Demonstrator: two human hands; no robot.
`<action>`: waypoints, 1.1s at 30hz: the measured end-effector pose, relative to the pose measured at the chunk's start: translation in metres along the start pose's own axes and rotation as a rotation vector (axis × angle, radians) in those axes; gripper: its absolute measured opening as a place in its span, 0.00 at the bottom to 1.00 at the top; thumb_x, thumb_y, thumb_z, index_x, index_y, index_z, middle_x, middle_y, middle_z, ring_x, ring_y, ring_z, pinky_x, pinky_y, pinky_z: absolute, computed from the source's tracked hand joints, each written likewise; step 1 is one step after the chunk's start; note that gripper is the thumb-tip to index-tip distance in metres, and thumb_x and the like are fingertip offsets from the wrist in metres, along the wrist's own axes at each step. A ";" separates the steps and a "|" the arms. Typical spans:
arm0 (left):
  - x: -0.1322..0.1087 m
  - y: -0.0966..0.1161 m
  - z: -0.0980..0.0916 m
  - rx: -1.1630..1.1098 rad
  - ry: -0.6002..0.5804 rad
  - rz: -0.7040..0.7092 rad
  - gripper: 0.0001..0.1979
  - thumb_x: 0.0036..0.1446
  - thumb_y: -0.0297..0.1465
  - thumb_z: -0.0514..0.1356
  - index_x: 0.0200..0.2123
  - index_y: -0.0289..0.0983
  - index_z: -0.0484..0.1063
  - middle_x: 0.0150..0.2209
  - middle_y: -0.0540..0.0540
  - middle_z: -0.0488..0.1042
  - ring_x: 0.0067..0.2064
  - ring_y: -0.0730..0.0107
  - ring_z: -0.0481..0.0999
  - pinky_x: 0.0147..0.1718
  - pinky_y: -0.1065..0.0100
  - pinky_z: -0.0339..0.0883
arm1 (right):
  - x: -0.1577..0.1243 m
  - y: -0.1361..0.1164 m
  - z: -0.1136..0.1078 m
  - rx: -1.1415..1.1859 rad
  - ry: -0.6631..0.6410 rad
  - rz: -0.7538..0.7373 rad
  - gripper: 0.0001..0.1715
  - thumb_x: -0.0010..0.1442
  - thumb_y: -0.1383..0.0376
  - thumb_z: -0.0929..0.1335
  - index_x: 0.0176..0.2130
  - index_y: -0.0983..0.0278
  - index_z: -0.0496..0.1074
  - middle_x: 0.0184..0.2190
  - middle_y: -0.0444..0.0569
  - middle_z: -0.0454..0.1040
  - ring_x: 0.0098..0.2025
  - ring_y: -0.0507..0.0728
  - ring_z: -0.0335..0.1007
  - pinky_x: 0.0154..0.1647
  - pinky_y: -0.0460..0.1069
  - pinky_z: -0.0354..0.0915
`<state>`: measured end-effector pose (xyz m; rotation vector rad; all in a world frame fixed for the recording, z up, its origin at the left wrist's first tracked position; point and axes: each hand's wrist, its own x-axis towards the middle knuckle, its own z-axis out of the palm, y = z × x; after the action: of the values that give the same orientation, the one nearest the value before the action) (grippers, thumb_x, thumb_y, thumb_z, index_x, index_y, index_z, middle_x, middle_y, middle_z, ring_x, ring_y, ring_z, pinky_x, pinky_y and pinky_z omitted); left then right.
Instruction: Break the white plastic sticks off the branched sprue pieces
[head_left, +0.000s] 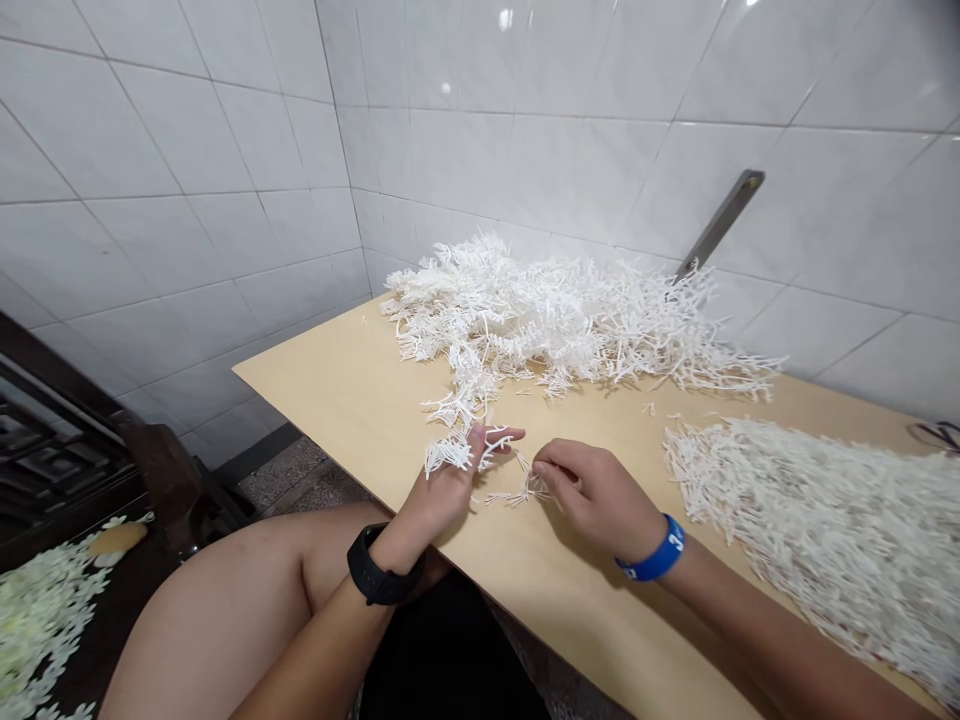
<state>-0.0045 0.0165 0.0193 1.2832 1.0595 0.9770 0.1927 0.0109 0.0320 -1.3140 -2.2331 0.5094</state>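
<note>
My left hand point(450, 480), with a black watch on its wrist, is closed on a small white plastic sprig cluster point(450, 450) at the near edge of the wooden table point(352, 390). My right hand point(596, 495), wearing a blue wristband, pinches a thin white plastic piece point(525, 488) that lies just left of its fingertips. Both hands rest on the tabletop, a few centimetres apart. A big tangled heap of white plastic sprigs point(555, 320) lies behind them against the wall.
A second pile of straighter white plastic strands point(832, 520) covers the table's right side. White tiled walls point(187, 150) enclose the corner. My bare knee point(247, 600) is below the table edge. Pale green plastic pieces point(37, 620) lie at lower left beside dark furniture point(67, 440).
</note>
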 end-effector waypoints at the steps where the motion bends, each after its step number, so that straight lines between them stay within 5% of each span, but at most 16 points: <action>1: -0.001 0.002 0.001 0.025 -0.017 0.003 0.29 0.63 0.53 0.44 0.48 0.44 0.78 0.48 0.45 0.80 0.52 0.54 0.77 0.51 0.58 0.67 | 0.000 0.003 0.000 -0.094 0.001 -0.020 0.13 0.63 0.69 0.60 0.32 0.64 0.71 0.29 0.49 0.72 0.32 0.57 0.65 0.35 0.51 0.58; 5: -0.003 0.004 0.002 0.067 -0.048 0.048 0.27 0.65 0.51 0.42 0.54 0.49 0.73 0.55 0.49 0.75 0.58 0.56 0.72 0.59 0.57 0.60 | 0.003 0.002 0.004 -0.137 0.059 -0.041 0.17 0.59 0.75 0.59 0.37 0.63 0.74 0.38 0.52 0.76 0.42 0.61 0.68 0.43 0.55 0.58; 9: -0.004 0.001 0.001 0.124 -0.129 0.121 0.26 0.65 0.50 0.44 0.58 0.49 0.70 0.60 0.50 0.70 0.63 0.57 0.66 0.64 0.58 0.52 | 0.007 -0.011 0.011 0.298 -0.043 0.061 0.11 0.63 0.63 0.63 0.37 0.63 0.74 0.32 0.48 0.75 0.32 0.55 0.68 0.34 0.50 0.61; 13: -0.002 -0.005 0.002 0.079 -0.174 0.139 0.26 0.65 0.49 0.47 0.56 0.44 0.72 0.56 0.46 0.74 0.59 0.56 0.70 0.59 0.59 0.60 | 0.008 -0.021 0.017 0.590 -0.186 0.099 0.16 0.63 0.56 0.63 0.29 0.64 0.70 0.25 0.44 0.70 0.27 0.52 0.62 0.29 0.47 0.58; 18: 0.006 -0.015 -0.001 -0.110 0.115 0.047 0.31 0.62 0.54 0.47 0.40 0.35 0.79 0.41 0.39 0.82 0.45 0.53 0.79 0.52 0.54 0.67 | 0.003 -0.020 0.007 0.420 -0.075 0.112 0.23 0.61 0.61 0.61 0.18 0.61 0.50 0.17 0.38 0.47 0.20 0.49 0.46 0.23 0.47 0.48; 21: 0.006 -0.015 -0.003 -0.109 0.062 0.001 0.30 0.63 0.53 0.45 0.46 0.40 0.77 0.50 0.42 0.79 0.54 0.54 0.75 0.58 0.54 0.62 | 0.000 -0.015 0.002 0.147 -0.039 0.044 0.17 0.61 0.65 0.61 0.21 0.62 0.59 0.19 0.41 0.59 0.24 0.52 0.57 0.28 0.48 0.55; 25: 0.000 -0.007 -0.002 -0.009 -0.080 0.028 0.27 0.66 0.51 0.41 0.54 0.50 0.73 0.60 0.52 0.70 0.63 0.60 0.65 0.65 0.57 0.51 | 0.002 -0.012 0.003 -0.056 0.021 0.000 0.10 0.59 0.69 0.62 0.36 0.63 0.73 0.36 0.50 0.75 0.40 0.59 0.67 0.42 0.54 0.59; 30: -0.005 0.000 0.004 0.024 -0.183 0.130 0.28 0.65 0.50 0.42 0.60 0.48 0.66 0.63 0.50 0.67 0.65 0.61 0.62 0.65 0.59 0.51 | 0.011 -0.020 0.014 0.572 -0.168 0.115 0.13 0.62 0.57 0.66 0.37 0.64 0.73 0.31 0.48 0.75 0.32 0.55 0.68 0.35 0.50 0.63; 33: -0.003 -0.005 0.005 -0.014 -0.199 0.168 0.27 0.65 0.50 0.46 0.59 0.45 0.68 0.61 0.45 0.69 0.62 0.59 0.66 0.62 0.59 0.57 | 0.014 -0.024 0.017 0.817 -0.229 0.132 0.18 0.60 0.53 0.66 0.29 0.64 0.69 0.26 0.45 0.70 0.28 0.53 0.65 0.32 0.49 0.62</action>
<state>0.0000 0.0124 0.0145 1.4430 0.8004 0.9579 0.1603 0.0109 0.0347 -0.9803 -1.7608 1.4863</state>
